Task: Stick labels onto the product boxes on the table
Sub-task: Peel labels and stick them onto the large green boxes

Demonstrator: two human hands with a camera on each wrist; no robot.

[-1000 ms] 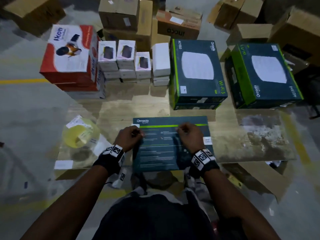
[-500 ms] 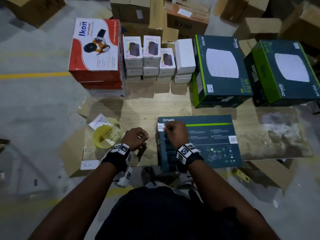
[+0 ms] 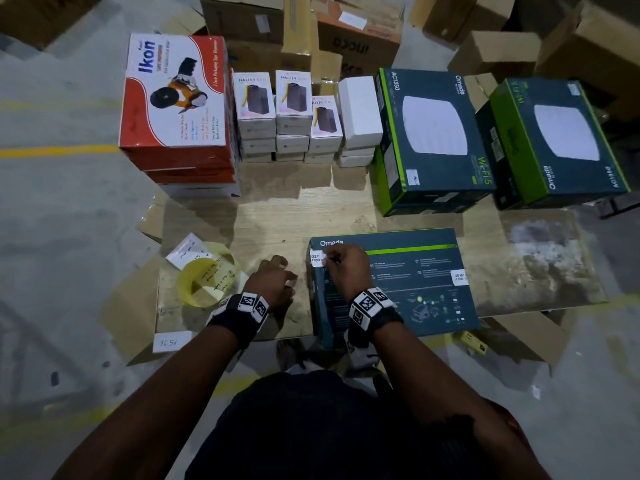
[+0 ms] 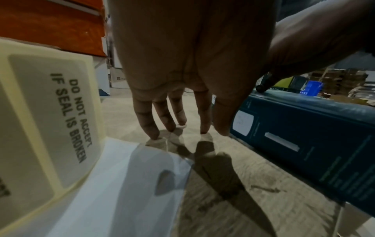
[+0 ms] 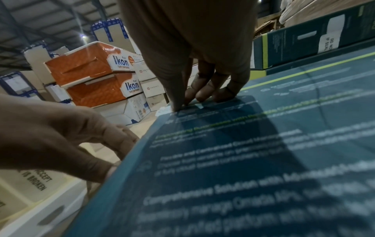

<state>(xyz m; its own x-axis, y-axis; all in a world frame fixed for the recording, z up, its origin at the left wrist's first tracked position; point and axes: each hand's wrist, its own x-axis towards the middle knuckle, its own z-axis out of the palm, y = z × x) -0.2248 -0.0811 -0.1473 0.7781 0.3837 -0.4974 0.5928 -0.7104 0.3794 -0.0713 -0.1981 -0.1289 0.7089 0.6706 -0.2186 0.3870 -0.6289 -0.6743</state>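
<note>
A dark teal Omada box lies flat at the table's front edge. A white label sits on its far-left corner, and my right hand presses it down with bent fingertips. A second white label is stuck at the box's right edge. My left hand is off the box, just left of it, with its fingertips touching the wooden table and holding nothing. A yellowish roll of "Do not accept if seal is broken" labels stands left of that hand.
Along the back of the table stand stacked red Ikon boxes, several small white boxes and two large Omada boxes. Brown cartons crowd the floor behind. A paper slip lies at the front left corner.
My left hand has left the box top and dropped to the table beside it. My right hand has shifted to the box's far-left corner and stays on the label there.
</note>
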